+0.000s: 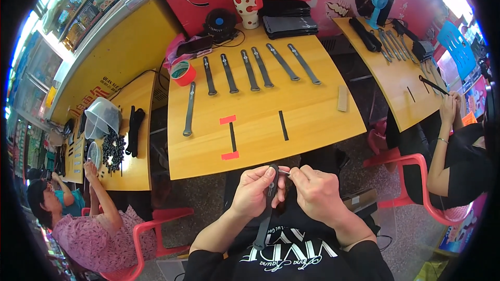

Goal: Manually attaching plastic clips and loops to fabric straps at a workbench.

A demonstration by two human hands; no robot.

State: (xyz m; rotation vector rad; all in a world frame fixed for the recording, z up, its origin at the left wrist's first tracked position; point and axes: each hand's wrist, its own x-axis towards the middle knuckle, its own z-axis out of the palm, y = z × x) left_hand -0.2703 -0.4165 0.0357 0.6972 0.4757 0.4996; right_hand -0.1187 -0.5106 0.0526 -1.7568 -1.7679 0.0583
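My left hand pinches a dark grey strap near its upper rounded end, and the strap's other end hangs down in front of my shirt. Close beside it, my right hand is closed on a thin, shiny metal piece that reaches to the strap's top end. Its exact kind is hidden by my fingers. Both hands are just off the near edge of the yellow table. Similar grey straps lie in a row across the table, among them one strap in the row and another strap at the left.
Two black strips are on the table, one strip with red tape at its ends. A tape roll, phone, black fan, dotted tumbler and stacked grey pouches stand behind. Co-workers sit at tables on both sides.
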